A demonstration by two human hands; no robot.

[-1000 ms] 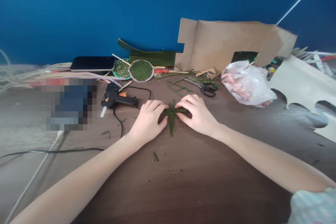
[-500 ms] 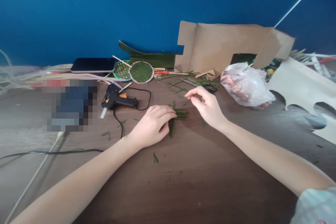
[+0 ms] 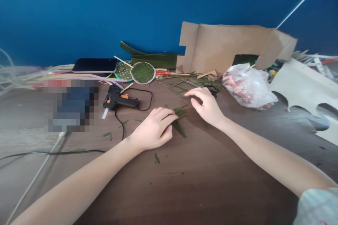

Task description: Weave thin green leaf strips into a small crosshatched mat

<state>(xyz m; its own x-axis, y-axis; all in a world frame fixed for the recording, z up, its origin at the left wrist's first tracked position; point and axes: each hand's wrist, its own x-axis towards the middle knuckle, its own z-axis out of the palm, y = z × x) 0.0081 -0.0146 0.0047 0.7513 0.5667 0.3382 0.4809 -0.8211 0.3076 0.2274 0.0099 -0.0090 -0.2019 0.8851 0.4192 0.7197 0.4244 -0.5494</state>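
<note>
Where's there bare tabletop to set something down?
The widest bare patch of table lies between the left forearm and right forearm, nearer the wearer than the leaf scraps; only specks show there. Another lies between the right forearm and the plastic bag. Crowded: along the blue wall, from black device to cardboard, and at the left hand on green strips.

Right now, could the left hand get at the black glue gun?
Probably yes: the glue gun lies nearby, with nothing visible standing between them. But the left hand rests on the green leaf strips, so it would likely need to lift off first.
</note>
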